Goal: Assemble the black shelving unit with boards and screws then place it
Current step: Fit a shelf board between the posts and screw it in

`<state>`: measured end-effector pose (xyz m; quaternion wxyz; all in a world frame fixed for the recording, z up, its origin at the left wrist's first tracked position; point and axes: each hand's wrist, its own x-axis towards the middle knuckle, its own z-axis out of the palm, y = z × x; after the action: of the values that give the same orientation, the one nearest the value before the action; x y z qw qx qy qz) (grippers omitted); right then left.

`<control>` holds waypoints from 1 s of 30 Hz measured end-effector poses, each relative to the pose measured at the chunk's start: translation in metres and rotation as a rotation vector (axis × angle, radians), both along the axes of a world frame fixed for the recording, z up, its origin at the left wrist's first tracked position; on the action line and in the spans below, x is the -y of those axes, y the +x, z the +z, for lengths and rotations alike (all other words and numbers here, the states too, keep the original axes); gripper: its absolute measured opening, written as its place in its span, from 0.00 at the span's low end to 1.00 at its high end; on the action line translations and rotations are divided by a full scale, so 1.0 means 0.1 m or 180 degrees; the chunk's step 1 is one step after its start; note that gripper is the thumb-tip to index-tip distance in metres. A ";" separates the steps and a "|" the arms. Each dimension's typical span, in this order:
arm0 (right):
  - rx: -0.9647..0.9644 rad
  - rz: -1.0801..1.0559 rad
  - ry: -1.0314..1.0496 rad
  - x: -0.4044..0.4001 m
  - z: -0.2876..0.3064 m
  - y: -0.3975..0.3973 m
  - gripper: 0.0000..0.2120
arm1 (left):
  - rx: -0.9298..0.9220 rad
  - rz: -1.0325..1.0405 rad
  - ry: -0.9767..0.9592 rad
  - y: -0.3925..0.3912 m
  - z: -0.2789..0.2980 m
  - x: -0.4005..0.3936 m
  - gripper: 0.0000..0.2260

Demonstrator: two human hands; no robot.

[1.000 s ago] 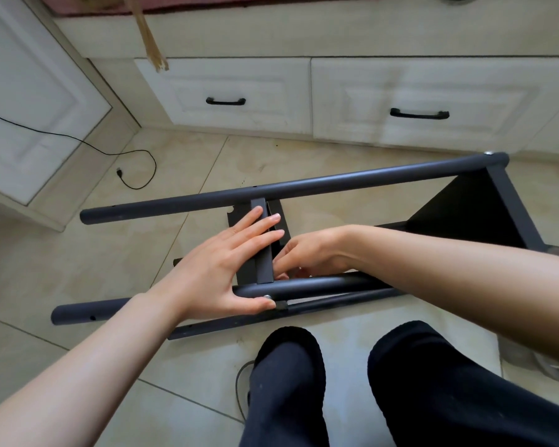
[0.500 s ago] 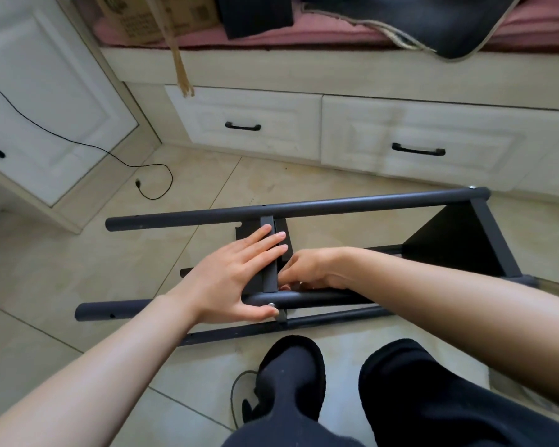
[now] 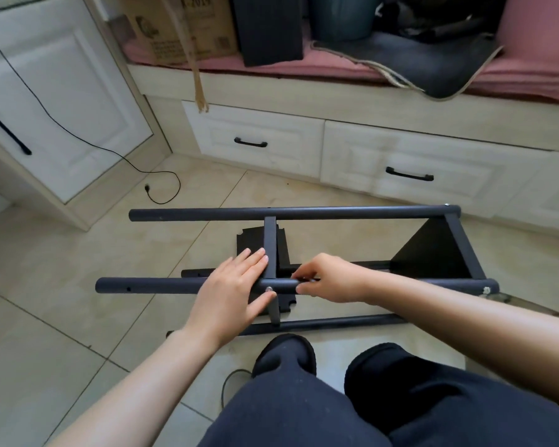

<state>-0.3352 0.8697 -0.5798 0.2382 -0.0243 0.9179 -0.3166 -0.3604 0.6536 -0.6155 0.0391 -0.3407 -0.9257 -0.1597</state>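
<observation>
Two hands on the frame: left hand (image 3: 236, 287), right hand (image 3: 331, 279). Four long black tubes, e.g. top tube (image 3: 336, 212). Two black boards, middle board (image 3: 255, 237) and end board (image 3: 433, 250). Two drawer fronts, e.g. left drawer (image 3: 255, 141). One cardboard box (image 3: 181, 27). One loose black cable (image 3: 162, 185).

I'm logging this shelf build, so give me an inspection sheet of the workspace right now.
Surface: beige tiled floor.
Job's things: black shelving frame lying on its side; silver screw in the near tube.
Clutter: cardboard box and dark mat on the bench.
Hands: left hand rests flat on the crossbar; right hand pinches the near tube.
Cables: black cord on the floor.
Surroundings: white drawers.
</observation>
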 end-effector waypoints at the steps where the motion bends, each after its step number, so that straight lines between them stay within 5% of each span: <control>1: 0.0020 -0.0033 -0.0074 0.00 0.00 0.02 0.14 | 0.0059 0.0160 0.0135 0.08 0.02 -0.02 0.25; 6: 0.0001 -0.0222 -0.0240 -0.01 -0.07 0.06 0.12 | 0.0074 0.0979 0.1469 0.52 0.04 0.02 0.06; 13: -0.0013 -0.0305 -0.0377 -0.01 -0.08 0.07 0.12 | 0.2473 0.2758 0.3079 0.51 -0.04 -0.06 0.04; 18: -0.0052 -0.0353 -0.0387 -0.01 -0.12 0.08 0.12 | 0.3561 0.2877 0.4427 0.36 -0.05 -0.20 0.14; 30: -0.0557 -0.0474 -0.0223 -0.29 0.13 0.05 0.10 | 0.3404 0.2446 0.4591 0.15 0.25 -0.51 0.12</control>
<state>-0.3302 0.8985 -0.5672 0.1320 0.0080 0.9228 -0.3619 -0.3452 0.7043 -0.5902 -0.1376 0.2074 -0.5494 -0.7976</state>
